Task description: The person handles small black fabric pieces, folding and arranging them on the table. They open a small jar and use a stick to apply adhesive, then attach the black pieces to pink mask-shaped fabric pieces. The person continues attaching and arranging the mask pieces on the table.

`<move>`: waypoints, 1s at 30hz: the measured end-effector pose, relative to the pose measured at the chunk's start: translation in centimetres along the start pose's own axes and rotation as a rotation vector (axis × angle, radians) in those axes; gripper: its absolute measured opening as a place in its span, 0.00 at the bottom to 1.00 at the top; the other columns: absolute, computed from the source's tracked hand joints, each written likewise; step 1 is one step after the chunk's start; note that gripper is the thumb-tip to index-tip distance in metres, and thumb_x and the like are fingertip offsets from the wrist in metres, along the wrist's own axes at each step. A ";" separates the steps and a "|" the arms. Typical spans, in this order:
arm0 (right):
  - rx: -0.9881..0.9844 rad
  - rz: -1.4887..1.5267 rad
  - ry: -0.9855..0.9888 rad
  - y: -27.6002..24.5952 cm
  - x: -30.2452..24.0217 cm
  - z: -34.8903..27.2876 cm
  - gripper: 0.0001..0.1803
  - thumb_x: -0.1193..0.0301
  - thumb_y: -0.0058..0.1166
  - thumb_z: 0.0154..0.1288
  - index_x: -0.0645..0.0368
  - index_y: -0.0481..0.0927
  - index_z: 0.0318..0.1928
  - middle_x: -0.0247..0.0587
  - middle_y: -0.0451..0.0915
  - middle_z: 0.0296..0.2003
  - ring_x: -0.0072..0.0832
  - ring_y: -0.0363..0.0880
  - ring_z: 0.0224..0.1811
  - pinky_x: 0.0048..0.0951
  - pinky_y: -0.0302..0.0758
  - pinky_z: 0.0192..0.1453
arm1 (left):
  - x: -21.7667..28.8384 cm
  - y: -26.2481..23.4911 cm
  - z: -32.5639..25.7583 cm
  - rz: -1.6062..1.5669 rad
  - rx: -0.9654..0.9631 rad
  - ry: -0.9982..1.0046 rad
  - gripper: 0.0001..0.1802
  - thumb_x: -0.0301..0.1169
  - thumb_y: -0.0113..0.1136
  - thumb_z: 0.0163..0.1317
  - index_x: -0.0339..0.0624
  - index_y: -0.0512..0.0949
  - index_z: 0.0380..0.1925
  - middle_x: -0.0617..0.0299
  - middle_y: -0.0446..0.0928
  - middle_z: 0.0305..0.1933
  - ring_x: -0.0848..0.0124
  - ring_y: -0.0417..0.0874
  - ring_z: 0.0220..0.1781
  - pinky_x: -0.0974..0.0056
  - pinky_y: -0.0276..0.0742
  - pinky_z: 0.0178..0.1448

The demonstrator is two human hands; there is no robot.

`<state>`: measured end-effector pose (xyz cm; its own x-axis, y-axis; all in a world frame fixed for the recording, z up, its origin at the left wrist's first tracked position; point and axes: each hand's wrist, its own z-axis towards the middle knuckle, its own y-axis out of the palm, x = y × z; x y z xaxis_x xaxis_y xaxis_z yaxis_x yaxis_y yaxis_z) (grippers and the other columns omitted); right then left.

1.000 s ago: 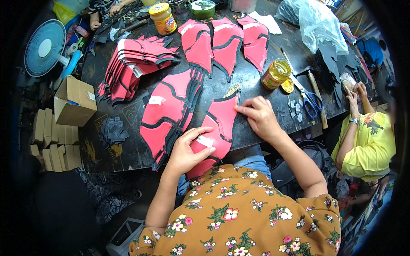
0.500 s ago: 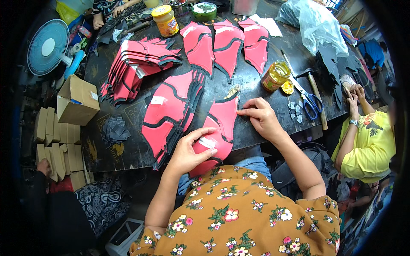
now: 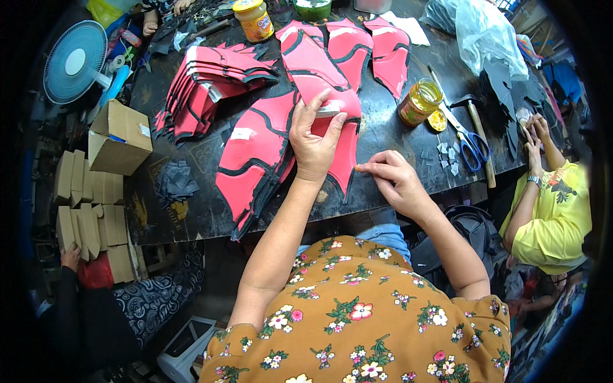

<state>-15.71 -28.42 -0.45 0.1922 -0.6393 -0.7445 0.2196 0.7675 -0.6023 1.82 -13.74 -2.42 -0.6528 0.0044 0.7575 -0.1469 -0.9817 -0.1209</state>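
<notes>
My left hand [image 3: 313, 143] lies over a pink panel [image 3: 345, 150] with black curved strips and edging, gripping it between thumb and fingers. A white patch shows beside the fingertips. The panel slants across the table, its pointed lower end toward me. Close to that end, my right hand [image 3: 396, 182] has thumb and forefinger pinched together; whatever they hold is too small to make out. Left of the held panel is a pile of similar pink panels [image 3: 255, 143]. Beyond its upper end, more pink panels [image 3: 391, 54] lie in a row.
Another pink stack [image 3: 204, 83] stands further left. To the right are an opened jar [image 3: 421, 102], its lid [image 3: 437, 121], blue-handled scissors [image 3: 472, 150], a hammer [image 3: 482, 143] and small grey squares [image 3: 449, 155]. A cardboard box [image 3: 119, 137] and fan [image 3: 75, 62] stand left; a person in yellow works at right.
My left hand has moved the panel up and away from my lap, turning it so its pointed end faces me. The right hand stays pinched, slightly lower than before.
</notes>
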 end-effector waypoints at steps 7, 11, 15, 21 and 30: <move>-0.012 -0.467 -0.208 2.2 -0.2 -0.6 0.26 0.77 0.62 0.63 0.49 0.90 0.63 0.36 0.82 0.46 0.36 0.80 0.49 0.41 0.73 0.54 | 0.1 0.1 -0.3 0.016 0.009 -0.026 0.28 0.24 0.80 0.64 0.42 0.85 0.65 0.59 0.87 0.49 0.65 0.86 0.53 0.59 0.79 0.64; -0.136 -0.477 -0.336 1.9 -1.5 -2.4 0.22 0.70 0.58 0.67 0.53 0.90 0.61 0.34 0.84 0.48 0.32 0.81 0.51 0.38 0.74 0.52 | -0.1 0.0 -0.3 0.044 0.009 -0.004 0.28 0.25 0.79 0.64 0.42 0.85 0.65 0.59 0.87 0.48 0.63 0.86 0.53 0.59 0.79 0.64; -0.191 -0.402 -0.356 1.7 -2.3 -2.7 0.22 0.73 0.63 0.63 0.50 0.90 0.58 0.35 0.83 0.50 0.32 0.82 0.51 0.38 0.75 0.52 | -0.3 -0.1 -0.4 0.037 0.011 -0.006 0.28 0.26 0.80 0.64 0.41 0.85 0.65 0.58 0.86 0.47 0.62 0.86 0.52 0.58 0.80 0.63; -0.058 -0.234 -0.179 0.9 -0.5 -0.6 0.24 0.81 0.65 0.54 0.49 0.91 0.52 0.40 0.82 0.51 0.41 0.81 0.52 0.43 0.76 0.55 | 0.4 -0.1 -0.1 0.056 -0.006 -0.029 0.28 0.26 0.80 0.63 0.41 0.85 0.64 0.52 0.84 0.50 0.58 0.87 0.52 0.57 0.82 0.60; 0.289 0.427 0.149 -3.3 -1.9 1.7 0.42 0.79 0.57 0.76 0.61 0.56 0.86 0.52 0.79 0.67 0.37 0.81 0.68 0.40 0.75 0.75 | 6.0 -1.2 2.9 -0.138 -0.126 -0.110 0.28 0.25 0.70 0.72 0.38 0.80 0.71 0.51 0.85 0.58 0.59 0.87 0.58 0.55 0.76 0.73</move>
<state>-15.15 -29.80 3.42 0.1890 -0.2429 -0.9515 0.4100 0.9000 -0.1483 0.23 -13.13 4.11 -0.5358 0.1096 0.8372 -0.3259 -0.9415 -0.0853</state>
